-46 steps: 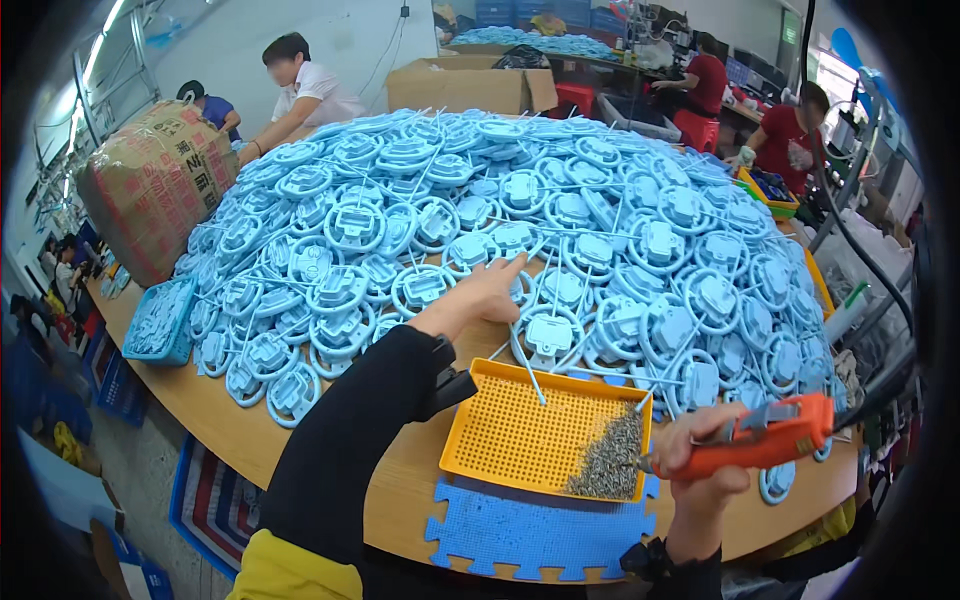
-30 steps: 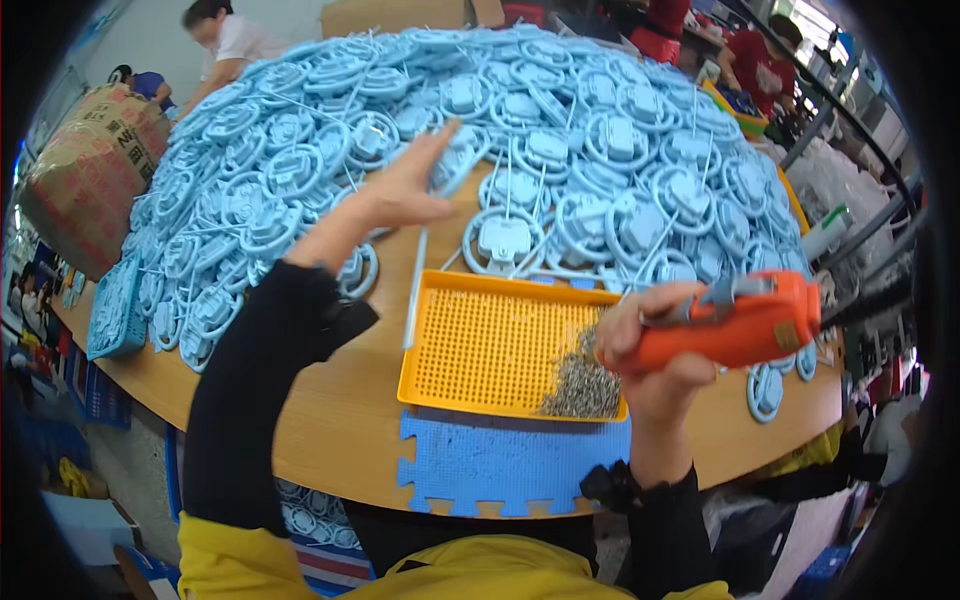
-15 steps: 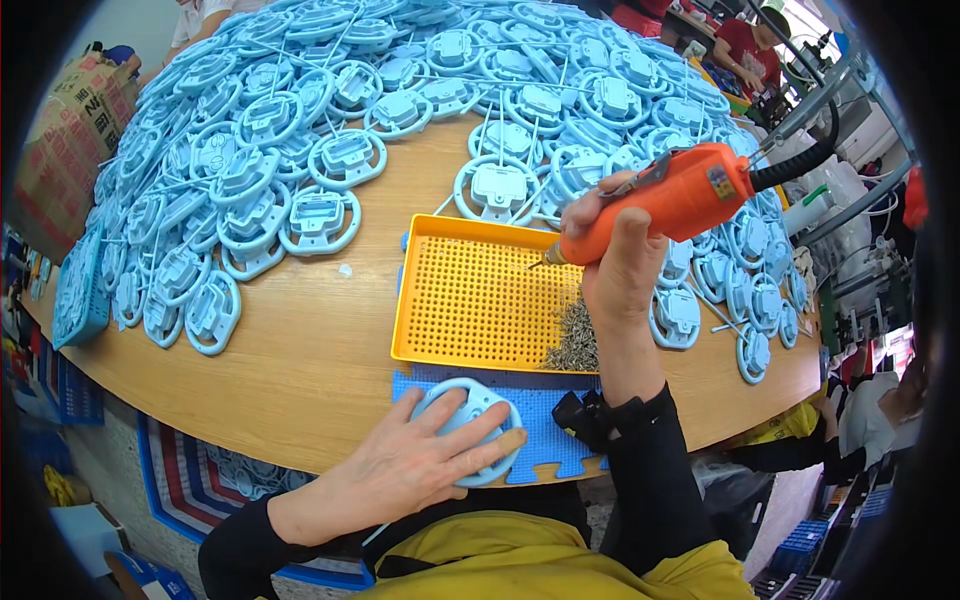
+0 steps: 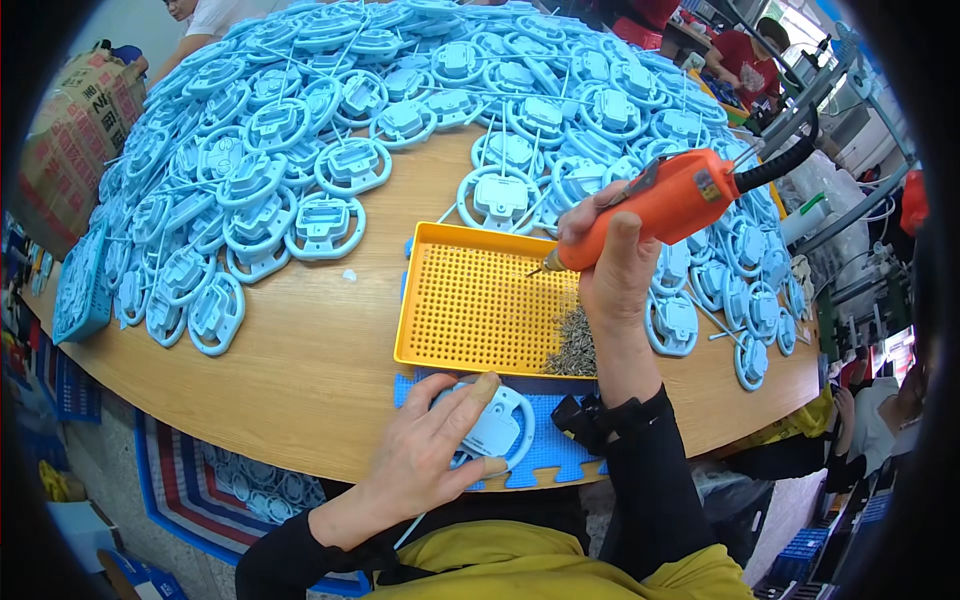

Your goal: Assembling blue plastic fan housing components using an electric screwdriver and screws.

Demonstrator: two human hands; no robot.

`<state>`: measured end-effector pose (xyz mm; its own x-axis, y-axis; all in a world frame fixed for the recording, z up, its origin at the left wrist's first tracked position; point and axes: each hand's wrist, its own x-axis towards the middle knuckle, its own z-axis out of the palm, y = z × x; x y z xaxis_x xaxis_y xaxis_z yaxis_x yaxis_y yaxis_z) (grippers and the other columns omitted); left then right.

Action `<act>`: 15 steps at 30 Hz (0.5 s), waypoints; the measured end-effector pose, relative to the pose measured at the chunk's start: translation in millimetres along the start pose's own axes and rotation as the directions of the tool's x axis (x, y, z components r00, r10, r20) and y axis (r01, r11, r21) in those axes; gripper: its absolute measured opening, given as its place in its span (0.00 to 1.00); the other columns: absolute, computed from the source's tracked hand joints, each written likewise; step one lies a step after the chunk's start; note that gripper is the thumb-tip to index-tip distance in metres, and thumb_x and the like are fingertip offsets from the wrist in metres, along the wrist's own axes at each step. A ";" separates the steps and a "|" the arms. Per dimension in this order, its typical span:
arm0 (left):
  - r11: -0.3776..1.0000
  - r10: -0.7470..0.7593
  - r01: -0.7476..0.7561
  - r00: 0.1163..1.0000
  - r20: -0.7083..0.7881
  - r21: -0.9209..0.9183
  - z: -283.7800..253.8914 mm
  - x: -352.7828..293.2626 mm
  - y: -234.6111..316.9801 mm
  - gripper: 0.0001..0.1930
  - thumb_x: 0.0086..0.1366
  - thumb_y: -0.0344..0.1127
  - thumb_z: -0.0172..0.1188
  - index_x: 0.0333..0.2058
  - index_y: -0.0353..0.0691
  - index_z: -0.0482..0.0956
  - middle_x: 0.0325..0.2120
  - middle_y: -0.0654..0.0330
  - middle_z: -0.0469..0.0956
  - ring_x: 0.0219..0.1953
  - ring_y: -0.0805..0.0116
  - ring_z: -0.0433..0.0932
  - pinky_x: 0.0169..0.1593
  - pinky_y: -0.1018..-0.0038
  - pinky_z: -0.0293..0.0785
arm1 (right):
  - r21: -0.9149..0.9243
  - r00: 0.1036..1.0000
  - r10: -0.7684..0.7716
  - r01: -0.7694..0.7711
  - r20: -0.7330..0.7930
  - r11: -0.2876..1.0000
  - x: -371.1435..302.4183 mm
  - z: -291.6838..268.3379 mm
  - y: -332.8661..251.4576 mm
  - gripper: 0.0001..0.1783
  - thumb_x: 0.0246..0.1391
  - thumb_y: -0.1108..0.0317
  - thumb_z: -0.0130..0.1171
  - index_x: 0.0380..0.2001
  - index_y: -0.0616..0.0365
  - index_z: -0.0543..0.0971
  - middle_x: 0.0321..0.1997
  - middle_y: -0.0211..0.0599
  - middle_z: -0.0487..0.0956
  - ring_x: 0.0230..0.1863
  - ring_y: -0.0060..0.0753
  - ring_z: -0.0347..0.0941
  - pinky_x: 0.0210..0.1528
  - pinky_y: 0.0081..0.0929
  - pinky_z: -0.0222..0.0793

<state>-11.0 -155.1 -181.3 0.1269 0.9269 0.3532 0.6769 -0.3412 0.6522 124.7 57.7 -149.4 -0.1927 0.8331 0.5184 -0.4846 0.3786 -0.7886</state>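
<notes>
My left hand (image 4: 420, 450) grips a light blue plastic wheel-shaped part (image 4: 497, 432), fingers over its far rim and thumb at its near edge. The part rests on a blue foam mat (image 4: 552, 462) at the table's front edge. In my right hand (image 4: 622, 290) is an orange electric screwdriver (image 4: 655, 208), its bit pointing left above a yellow perforated tray (image 4: 485, 368). Small metal screws (image 4: 574, 346) are heaped in the tray's near right corner, partly hidden by my right wrist. A black strap-like thing (image 4: 580, 422) lies beside that wrist.
A large pile of similar blue parts (image 4: 345, 165) covers the far table and both sides. A blue basket (image 4: 82, 290) stands at the left edge, near a cardboard carton (image 4: 80, 140). The screwdriver's black cable (image 4: 780, 165) runs up right. Other people work beyond.
My left hand has shifted its hold on the blue part, its fingers moving from across the face to the far rim. The part has turned and moved slightly right. The screwdriver stays almost in place.
</notes>
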 end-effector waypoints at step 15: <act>0.988 -0.066 0.056 0.996 -0.068 -0.140 12.0 -9.2 -2.5 0.54 0.42 0.44 0.74 0.65 0.35 0.53 0.42 0.52 0.76 0.48 0.54 0.67 0.54 0.63 0.63 | -0.010 1.000 0.017 -0.017 -0.015 1.000 -4.3 8.5 -7.7 0.35 0.42 0.38 0.66 0.39 0.55 0.68 0.24 0.31 0.71 0.24 0.27 0.68 0.29 0.29 0.67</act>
<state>-5.2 -160.9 -194.2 0.0325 0.9348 0.3537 0.5745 -0.3070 0.7588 121.9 47.8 -142.7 -0.1878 0.8456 0.4997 -0.4725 0.3683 -0.8007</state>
